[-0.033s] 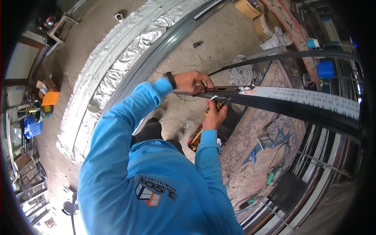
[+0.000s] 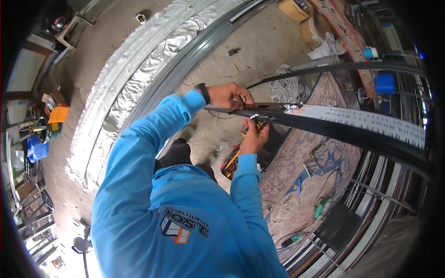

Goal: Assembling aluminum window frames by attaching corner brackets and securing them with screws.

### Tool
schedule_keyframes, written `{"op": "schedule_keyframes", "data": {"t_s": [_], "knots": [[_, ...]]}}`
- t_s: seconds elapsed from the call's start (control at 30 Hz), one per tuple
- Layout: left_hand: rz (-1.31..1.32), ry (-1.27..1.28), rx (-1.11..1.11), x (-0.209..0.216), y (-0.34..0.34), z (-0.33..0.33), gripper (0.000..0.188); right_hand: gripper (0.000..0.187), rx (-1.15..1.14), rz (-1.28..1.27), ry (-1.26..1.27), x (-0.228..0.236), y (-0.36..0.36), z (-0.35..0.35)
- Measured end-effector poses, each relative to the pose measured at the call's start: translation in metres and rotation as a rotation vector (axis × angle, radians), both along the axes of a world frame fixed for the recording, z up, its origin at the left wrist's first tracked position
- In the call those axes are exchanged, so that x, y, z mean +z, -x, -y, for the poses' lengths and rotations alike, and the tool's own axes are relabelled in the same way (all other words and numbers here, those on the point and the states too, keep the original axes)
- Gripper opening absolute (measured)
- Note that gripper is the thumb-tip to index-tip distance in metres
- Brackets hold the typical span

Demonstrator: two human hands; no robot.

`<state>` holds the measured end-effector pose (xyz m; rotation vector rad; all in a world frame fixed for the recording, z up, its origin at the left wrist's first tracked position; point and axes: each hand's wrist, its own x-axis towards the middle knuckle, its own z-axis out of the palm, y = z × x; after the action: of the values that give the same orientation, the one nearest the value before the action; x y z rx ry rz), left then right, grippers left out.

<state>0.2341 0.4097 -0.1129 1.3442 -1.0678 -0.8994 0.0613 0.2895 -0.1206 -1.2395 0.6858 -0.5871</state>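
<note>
A long black metal profile (image 2: 324, 126) with a white printed film strip (image 2: 357, 121) along its top runs from the middle of the view to the right. My left hand (image 2: 229, 96), with a dark watch on the wrist, lies over its near end, fingers bent and closed down on it. Just below the profile, my right hand (image 2: 256, 137) is closed round a yellow and black hand tool (image 2: 261, 124), whose tip is hidden behind the fingers and the profile. An open tool bag (image 2: 228, 170) with several tools sits on the floor under my right arm.
Crinkled silver sheeting (image 2: 134, 90) and long grey profiles (image 2: 197, 51) lie at the left. A coil of pale cord (image 2: 285, 85) rests beyond the profile. Beneath it on the right spreads a patterned rug (image 2: 296, 162) with a blue pen (image 2: 299, 186). Several long bars (image 2: 371, 185) lie at far right.
</note>
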Motion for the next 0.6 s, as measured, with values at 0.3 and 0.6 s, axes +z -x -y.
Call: {"op": "schedule_keyframes", "data": {"t_s": [0.3, 0.6], "knots": [[0.096, 0.073, -0.027, -0.004, -0.004, 0.003, 0.036, 0.031, 0.019, -0.036, 0.033, -0.006, 0.003, 0.007], [0.158, 0.160, 0.124, -0.009, 0.010, -0.002, 0.041, 0.031, 0.034, -0.026, 0.068, -0.007, 0.004, 0.008]]}}
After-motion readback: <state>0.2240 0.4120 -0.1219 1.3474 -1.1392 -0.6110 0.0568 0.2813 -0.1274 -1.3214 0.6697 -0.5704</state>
